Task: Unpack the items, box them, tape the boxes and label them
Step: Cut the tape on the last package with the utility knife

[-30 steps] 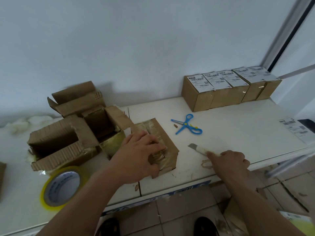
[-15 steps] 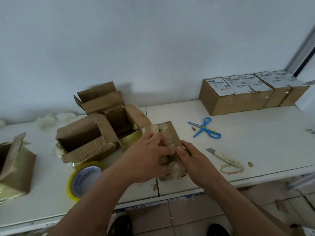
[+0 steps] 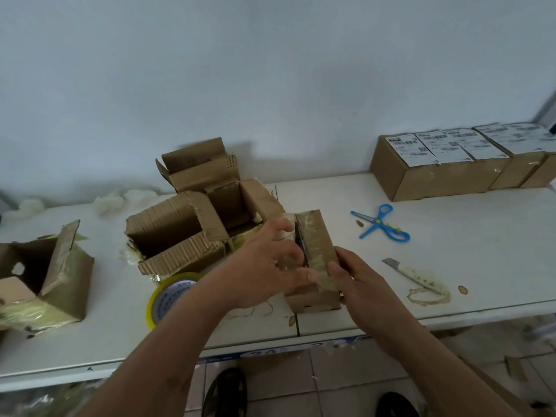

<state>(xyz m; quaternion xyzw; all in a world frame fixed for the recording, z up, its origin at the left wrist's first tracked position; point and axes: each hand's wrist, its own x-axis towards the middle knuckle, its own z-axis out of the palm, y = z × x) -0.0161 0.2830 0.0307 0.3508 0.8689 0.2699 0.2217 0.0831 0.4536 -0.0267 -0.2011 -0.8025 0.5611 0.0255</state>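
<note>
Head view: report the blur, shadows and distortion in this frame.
Head view: soft all over, with the left hand smeared by motion on the taped brown cardboard box; the open flapped cardboard box throws a faint shadow on the wall; wide-angle bending curves the white table edge; no strong glare.

glossy taped cardboard box [image 3: 316, 251]; blue plastic scissors [image 3: 382, 223]; matt white table [image 3: 451, 236].
</note>
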